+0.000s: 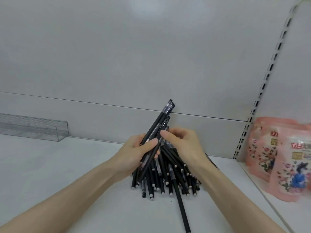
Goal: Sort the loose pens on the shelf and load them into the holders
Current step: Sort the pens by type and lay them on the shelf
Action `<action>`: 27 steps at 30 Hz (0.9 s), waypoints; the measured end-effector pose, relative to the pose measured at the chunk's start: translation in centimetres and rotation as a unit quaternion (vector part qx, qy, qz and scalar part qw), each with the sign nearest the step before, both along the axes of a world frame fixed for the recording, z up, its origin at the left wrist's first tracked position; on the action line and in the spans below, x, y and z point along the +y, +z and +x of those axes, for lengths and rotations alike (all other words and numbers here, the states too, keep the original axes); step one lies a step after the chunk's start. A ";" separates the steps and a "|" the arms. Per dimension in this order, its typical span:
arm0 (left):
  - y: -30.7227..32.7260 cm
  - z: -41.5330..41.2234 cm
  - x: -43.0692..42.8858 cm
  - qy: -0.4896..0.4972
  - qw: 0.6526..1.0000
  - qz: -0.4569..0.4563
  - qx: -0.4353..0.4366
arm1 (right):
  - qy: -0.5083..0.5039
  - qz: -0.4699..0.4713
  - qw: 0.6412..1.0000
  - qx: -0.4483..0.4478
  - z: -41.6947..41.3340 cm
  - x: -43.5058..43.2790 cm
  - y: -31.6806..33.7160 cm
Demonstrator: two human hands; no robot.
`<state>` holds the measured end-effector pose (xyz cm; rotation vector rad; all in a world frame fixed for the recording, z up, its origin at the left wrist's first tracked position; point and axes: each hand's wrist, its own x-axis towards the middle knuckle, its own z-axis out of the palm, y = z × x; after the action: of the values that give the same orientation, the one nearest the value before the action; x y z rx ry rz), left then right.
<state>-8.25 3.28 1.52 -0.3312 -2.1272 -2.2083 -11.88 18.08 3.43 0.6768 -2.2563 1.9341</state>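
A pile of several black pens (168,179) lies on the white shelf (67,174) in the middle, their silver-tipped ends pointing towards me. My left hand (134,153) grips a bundle of black pens (161,118) that slants up to the right above the pile. My right hand (183,145) is beside it, thumb and fingers pinching a single pen of that bundle near its middle. One long pen (182,211) sticks out of the pile towards the front. A clear plastic holder (33,126) stands at the back left, far from both hands.
Pink flowered packets (282,162) stand on the neighbouring shelf at the right, beyond a slotted metal upright (262,91). The grey back wall (134,56) rises behind the pile. Bare shelf surface lies to the left of the pile.
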 end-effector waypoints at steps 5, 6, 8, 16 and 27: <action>-0.3 0.2 0.6 0.028 0.999 0.033 0.014 | -0.018 -0.119 0.992 -0.047 -0.3 0.3 -0.5; -0.4 0.6 0.6 0.021 0.999 0.019 0.019 | -0.015 -0.134 0.990 -0.053 -0.2 0.1 -0.6; -0.5 1.1 0.8 0.004 1.000 -0.005 0.028 | 0.002 -0.144 0.987 -0.063 -0.1 -0.4 -0.9; -0.5 1.8 0.7 -0.022 0.999 -0.037 0.021 | 0.067 -0.135 0.985 -0.083 0.4 -0.3 -1.0; -0.4 1.8 0.1 -0.052 0.997 -0.062 -0.001 | 0.084 -0.197 0.971 -0.106 0.5 0.0 -0.6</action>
<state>-6.48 3.42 1.11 -0.4585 -2.3048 -2.1325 -11.38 18.09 2.85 0.6493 -1.8715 2.5469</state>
